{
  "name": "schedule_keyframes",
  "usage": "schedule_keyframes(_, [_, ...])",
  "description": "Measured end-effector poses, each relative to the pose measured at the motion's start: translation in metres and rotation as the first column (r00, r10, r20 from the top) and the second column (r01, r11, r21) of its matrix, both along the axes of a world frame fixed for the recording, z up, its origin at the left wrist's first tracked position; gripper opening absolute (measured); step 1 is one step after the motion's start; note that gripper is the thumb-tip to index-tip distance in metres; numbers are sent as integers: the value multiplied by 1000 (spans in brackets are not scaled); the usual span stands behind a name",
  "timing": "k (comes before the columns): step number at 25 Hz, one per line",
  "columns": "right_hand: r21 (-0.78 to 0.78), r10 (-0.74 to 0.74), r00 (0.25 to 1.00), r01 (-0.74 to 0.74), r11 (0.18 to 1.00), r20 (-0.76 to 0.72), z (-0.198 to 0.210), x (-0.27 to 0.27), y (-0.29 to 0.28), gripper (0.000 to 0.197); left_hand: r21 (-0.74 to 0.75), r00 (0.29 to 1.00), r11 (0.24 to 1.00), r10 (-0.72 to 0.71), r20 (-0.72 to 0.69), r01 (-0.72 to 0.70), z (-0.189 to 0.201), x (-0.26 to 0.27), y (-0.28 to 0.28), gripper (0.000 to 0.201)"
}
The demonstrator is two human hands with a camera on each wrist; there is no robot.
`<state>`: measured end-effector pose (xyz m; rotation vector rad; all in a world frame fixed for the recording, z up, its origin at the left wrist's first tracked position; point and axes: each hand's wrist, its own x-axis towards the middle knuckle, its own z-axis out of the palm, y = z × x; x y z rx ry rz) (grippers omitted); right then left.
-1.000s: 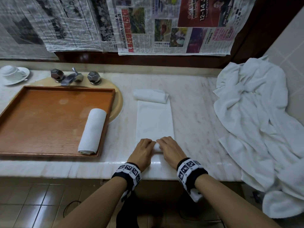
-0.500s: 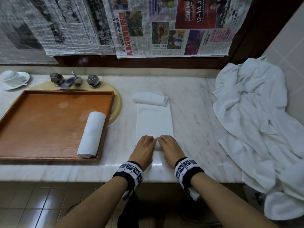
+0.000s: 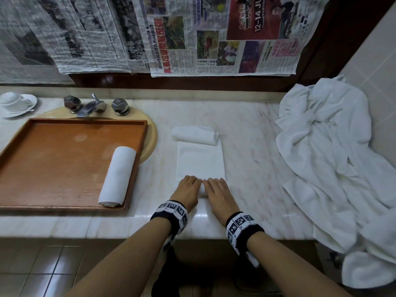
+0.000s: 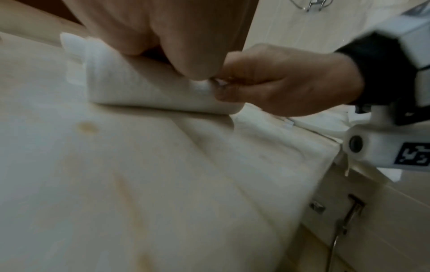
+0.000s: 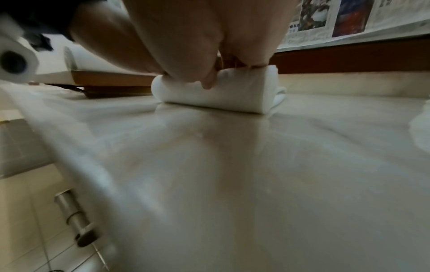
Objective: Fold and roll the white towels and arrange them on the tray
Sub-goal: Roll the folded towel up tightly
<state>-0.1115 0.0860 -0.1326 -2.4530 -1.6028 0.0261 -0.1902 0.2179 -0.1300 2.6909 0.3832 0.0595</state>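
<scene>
Near the desk's (image 3: 246,133) front edge, we curled our left hand (image 3: 186,190) and right hand (image 3: 216,192) over the half-rolled towel (image 3: 200,162). One rolled towel (image 3: 116,175) lay on the tray (image 3: 64,159).

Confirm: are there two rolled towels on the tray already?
No, the wooden tray holds just one rolled towel; another small towel lies on the marble counter.

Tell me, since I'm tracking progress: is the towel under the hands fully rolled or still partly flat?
Partly rolled. The left hand and right hand hold a short roll at the near end of the towel; the rest lies flat.
</scene>
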Motion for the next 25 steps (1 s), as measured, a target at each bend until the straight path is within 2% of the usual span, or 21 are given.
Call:
schedule_keyframes(2, [-16,9,996,-11,1000,-92,6,12,7,41,-18,999,998,53,-11,-53,1,-1,-3,45])
schedule_keyframes(4, [-123,30,983,-53,991,-184,16,20,9,42,4,994,997,76,80,-77,-1,-14,-15,49])
schedule_keyframes(6, [-198,25,974,-70,978,-224,18,22,8,45,18,982,999,33,187,-37,-9,-30,-26,59])
schedule_keyframes(8, [-168,6,976,-44,985,-219,16,15,4,44,9,973,1000,7,230,-9,-17,-37,-28,62])
schedule_keyframes(12, [-3,-46,999,46,999,4,4,-8,-5,42,-4,997,1000,20,77,-20,-5,-15,-13,47])
schedule_keyframes(16, [-58,-27,1000,27,998,-6,1,-7,-4,51,33,998,999,25,-49,-23,7,7,-5,42])
schedule_keyframes(19, [-80,-5,995,-3,997,-98,7,13,6,49,42,993,994,100,58,-102,9,-2,-14,45])
schedule_keyframes(22, [-166,28,979,-62,984,-200,20,25,14,44,75,969,995,44,242,-64,-3,-19,-25,55])
schedule_keyframes(25, [-186,4,976,-45,982,-216,20,21,14,40,83,960,996,16,279,-41,-14,-30,-28,62])
